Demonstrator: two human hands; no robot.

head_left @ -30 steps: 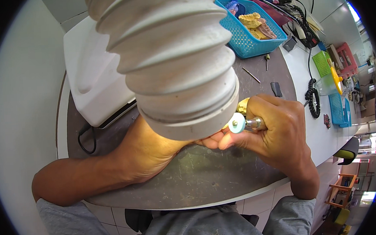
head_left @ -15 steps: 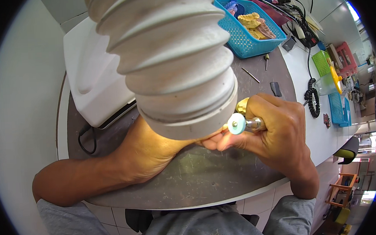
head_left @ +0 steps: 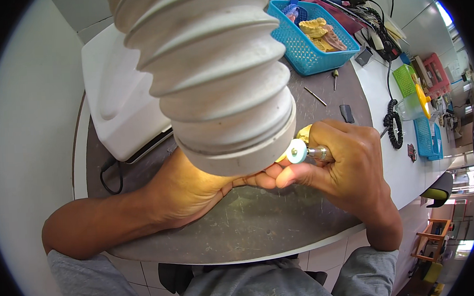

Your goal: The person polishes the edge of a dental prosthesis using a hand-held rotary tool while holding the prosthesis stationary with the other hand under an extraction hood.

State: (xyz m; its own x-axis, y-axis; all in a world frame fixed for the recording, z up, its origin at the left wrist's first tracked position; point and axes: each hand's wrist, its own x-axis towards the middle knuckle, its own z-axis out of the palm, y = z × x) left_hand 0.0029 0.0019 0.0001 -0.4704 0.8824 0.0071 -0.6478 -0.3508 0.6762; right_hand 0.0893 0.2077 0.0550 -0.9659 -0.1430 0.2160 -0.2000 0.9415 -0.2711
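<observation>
My right hand (head_left: 353, 166) is closed around a metal rotary handpiece (head_left: 320, 154), which carries a pale blue-green polishing wheel (head_left: 296, 151) at its tip. The wheel sits against or very near a small yellowish piece in my left fingers; only a sliver of it shows. My left hand (head_left: 194, 196) reaches in under a white ribbed hose (head_left: 220, 79), whose round end hides most of its fingers. The visible fingertips are curled and meet my right thumb. Behind my right hand a yellow plaster-like lump (head_left: 304, 133) is partly covered.
A white box-shaped machine (head_left: 125, 103) stands left. A blue basket (head_left: 318, 64) with yellow and pink dental casts (head_left: 316, 28) stands at the back. Nearby lie a thin metal bur (head_left: 315, 96), a small tool (head_left: 336, 79) and a dark block (head_left: 346, 113). A coiled black cord (head_left: 393, 124) hangs right.
Both hands stay close together. The wheel has shifted and tilted slightly, and a little more of the yellowish piece beside it shows. The view has moved slightly.
</observation>
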